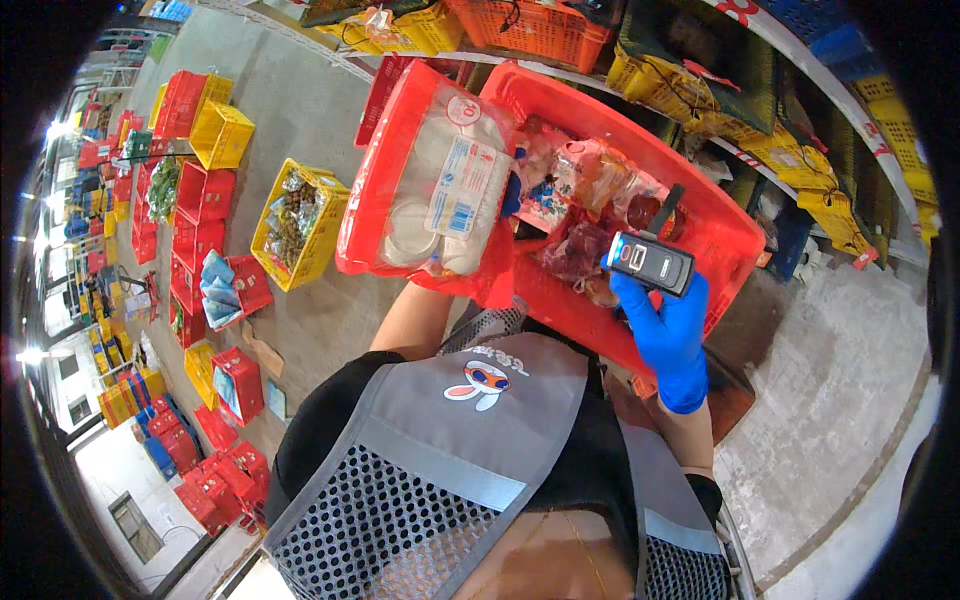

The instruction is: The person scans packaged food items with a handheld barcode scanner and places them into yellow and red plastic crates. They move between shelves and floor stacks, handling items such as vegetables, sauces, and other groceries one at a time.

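Observation:
My left hand [513, 193], in a blue glove and mostly hidden, grips the edge of a red-and-clear plastic package [412, 240]. White round containers, apparently disposable bowls, show through its clear side, which bears a printed label [466, 187]. A small black handheld scanner [651, 264] with a strap is held in my blue-gloved right hand [664, 330]. Both hands are over a red plastic crate [720, 247]. Inside it lie a pink floral package [581, 161], a purplish bagged item [577, 251] and other bagged goods. The package covers the crate's left part.
Shelving with yellow crates [660, 86] and an orange crate [532, 34] runs along the top and right. A yellow crate of bagged brown produce [296, 225] stands on the concrete floor [300, 112] at left. Farther left are stacked red crates [202, 199] and a yellow crate [223, 135].

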